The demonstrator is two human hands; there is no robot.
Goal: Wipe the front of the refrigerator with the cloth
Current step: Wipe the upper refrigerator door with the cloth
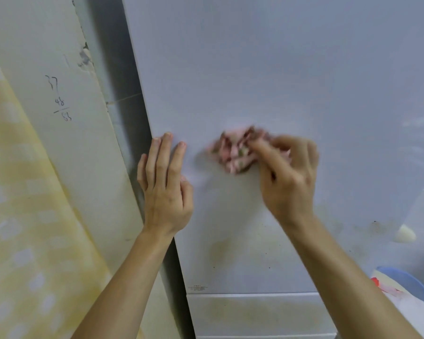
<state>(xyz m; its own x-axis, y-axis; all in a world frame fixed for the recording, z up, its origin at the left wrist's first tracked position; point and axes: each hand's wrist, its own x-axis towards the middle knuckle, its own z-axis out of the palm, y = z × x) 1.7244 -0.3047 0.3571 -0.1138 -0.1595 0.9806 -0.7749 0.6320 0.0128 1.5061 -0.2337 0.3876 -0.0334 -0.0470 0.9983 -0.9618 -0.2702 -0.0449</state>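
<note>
Cloth (233, 152): pink, bunched, blurred, long axis unclear; on refrigerator (279, 69) front, nearer its left edge.
Right grip (289, 172): fingers curled round cloth.
Left grip (165, 189): released, flat fingers pointing up at that edge.

The pale refrigerator front (279, 69) stood upright, with a crumpled pink cloth (233, 150) gripped against its middle by the right hand (289, 177), the left hand (164, 187) flat at its left edge, and yellowish smudges (220, 250) lower down above the lower door (255, 314).
</note>
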